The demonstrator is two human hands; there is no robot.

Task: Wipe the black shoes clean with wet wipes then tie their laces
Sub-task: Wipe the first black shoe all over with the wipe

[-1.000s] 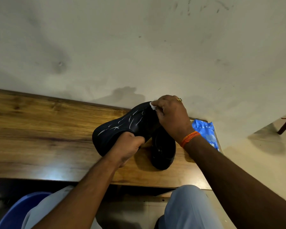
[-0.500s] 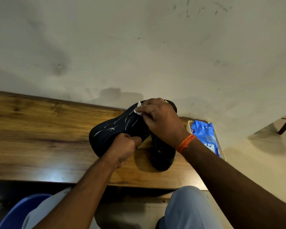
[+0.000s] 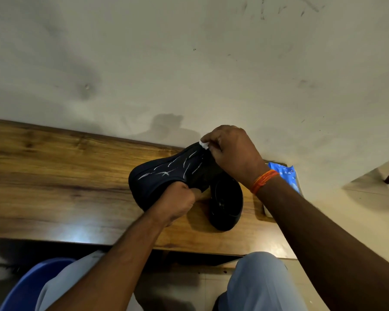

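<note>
The left hand (image 3: pixel 177 202) is curled into a fist, knuckles up, gripping what it holds from the near side, its bare forearm running back toward the body. The right hand (image 3: pixel 231 151), beyond and to the right of it, bends at the wrist, fingertips (image 3: pixel 208 138) pinched together and pointing left.

Black rubbery shoe sole (image 3: pixel 166 176), turned up, streaked with thin white scratch-like lines. Glossy black second shoe (image 3: pixel 226 205) beside it. Small white wad of wet wipe (image 3: pixel 204 144). Bright blue plastic wipes packet (image 3: pixel 286 176) dotted with pale blue and white marks. Orange thread band (image 3: pixel 264 180) at the wrist. Warm brown wooden tabletop (image 3: pixel 54 176) with darker grain streaks. Off-white wall (image 3: pixel 189 63) smudged grey. Rounded blue plastic seat edge (image 3: pixel 32 286). Pale grey-blue trousers (image 3: pixel 261 283).
</note>
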